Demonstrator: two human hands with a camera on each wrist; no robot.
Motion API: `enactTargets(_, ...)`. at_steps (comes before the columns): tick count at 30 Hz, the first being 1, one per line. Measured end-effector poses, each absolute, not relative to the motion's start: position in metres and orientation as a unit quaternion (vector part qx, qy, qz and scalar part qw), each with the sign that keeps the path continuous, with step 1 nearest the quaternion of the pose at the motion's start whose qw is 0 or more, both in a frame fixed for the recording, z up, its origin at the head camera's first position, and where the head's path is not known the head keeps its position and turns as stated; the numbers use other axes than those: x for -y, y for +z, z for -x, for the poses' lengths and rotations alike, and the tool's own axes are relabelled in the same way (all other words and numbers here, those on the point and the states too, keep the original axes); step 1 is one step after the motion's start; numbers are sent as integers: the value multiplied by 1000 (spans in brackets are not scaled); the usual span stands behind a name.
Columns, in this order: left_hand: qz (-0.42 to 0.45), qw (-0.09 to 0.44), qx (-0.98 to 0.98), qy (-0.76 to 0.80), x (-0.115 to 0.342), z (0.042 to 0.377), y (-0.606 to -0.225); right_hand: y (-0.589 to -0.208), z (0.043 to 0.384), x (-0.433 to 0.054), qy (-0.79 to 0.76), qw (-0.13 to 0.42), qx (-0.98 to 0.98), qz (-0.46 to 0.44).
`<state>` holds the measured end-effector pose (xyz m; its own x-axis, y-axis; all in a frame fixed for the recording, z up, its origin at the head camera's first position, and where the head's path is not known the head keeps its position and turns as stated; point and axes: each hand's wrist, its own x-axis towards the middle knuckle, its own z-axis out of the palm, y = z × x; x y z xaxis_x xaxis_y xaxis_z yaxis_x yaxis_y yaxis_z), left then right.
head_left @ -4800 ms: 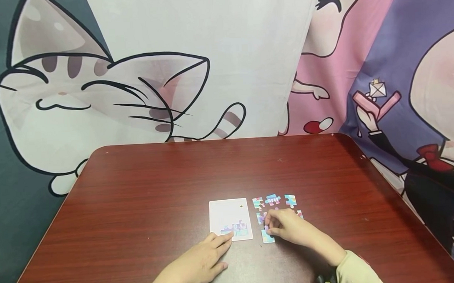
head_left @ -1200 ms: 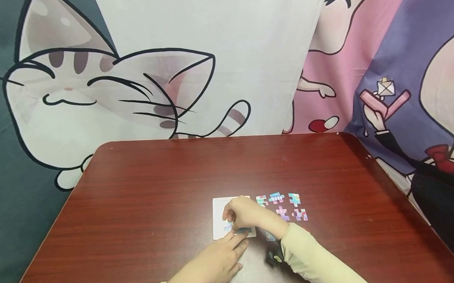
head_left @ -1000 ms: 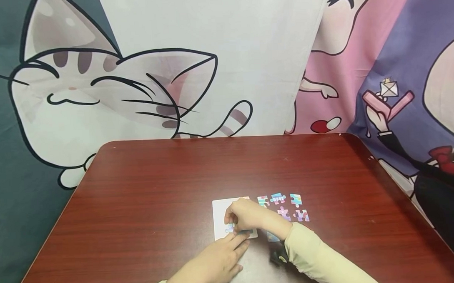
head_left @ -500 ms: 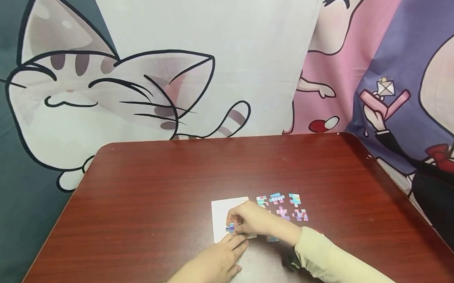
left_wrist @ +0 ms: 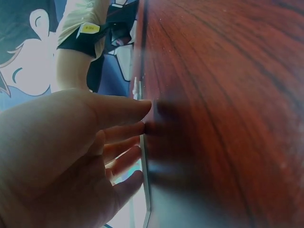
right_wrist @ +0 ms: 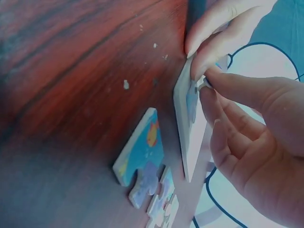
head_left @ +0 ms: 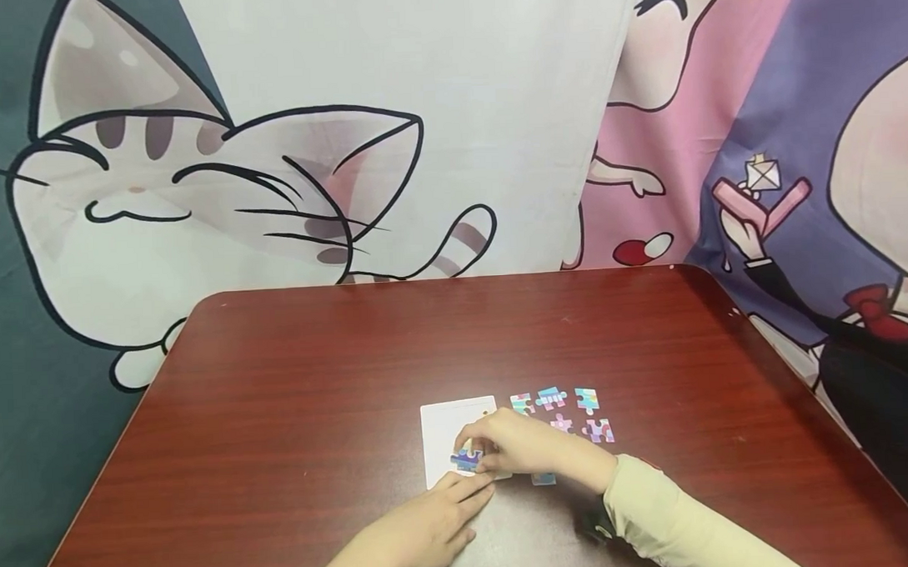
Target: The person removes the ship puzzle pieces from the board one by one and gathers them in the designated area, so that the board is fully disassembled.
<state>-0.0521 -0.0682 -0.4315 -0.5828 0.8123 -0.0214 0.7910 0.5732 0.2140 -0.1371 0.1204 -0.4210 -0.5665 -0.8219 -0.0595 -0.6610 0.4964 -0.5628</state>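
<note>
A white puzzle board (head_left: pixel 438 426) lies near the front of the table, with a few joined pieces on its near part, mostly covered by the hands. My right hand (head_left: pixel 520 441) is over the board and pinches a blue-purple puzzle piece (head_left: pixel 467 461) between thumb and fingertips. In the right wrist view that puzzle piece (right_wrist: pixel 206 83) is mostly hidden by the fingers. My left hand (head_left: pixel 425 526) lies palm down, its extended fingertips resting on the board's near edge, close to the right fingertips. The left wrist view shows the left hand (left_wrist: pixel 71 152) with fingers reaching the board's edge.
Several loose puzzle pieces lie right of the board, among them a corner piece (head_left: pixel 587 400), a purple piece (head_left: pixel 598 431) and a blue one (head_left: pixel 544 479) partly under the right wrist. The brown table (head_left: pixel 315 380) meets a cartoon-printed cloth (head_left: pixel 493 107) behind.
My right hand has gone from the loose pieces leftward to the board. Within the last second it shifts slightly and more of the pinched puzzle piece shows. The left hand stays at the board's edge.
</note>
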Motion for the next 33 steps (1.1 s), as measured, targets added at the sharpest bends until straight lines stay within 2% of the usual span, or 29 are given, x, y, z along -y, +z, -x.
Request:
enactTargets(6,-444,83,-886,108,69,52,-432,-423,136,-125,-262,163,-851,424)
enactTargets(12,-443,89,-884,122,70,52,-432,-418,136,-138,-270,142,-856,417)
enactTargets(17,-448,82,-880,133,73,53,-433,-417,134,-151,-269,135,-859,414)
enactTargets(26,-477,34,-872,101,73,54,-435,-416,128,-180,-289,120,-863,397)
enactTargets(33,-464,67,-874,127,74,55,-434,-415,125,-199,-304,125,-872,362)
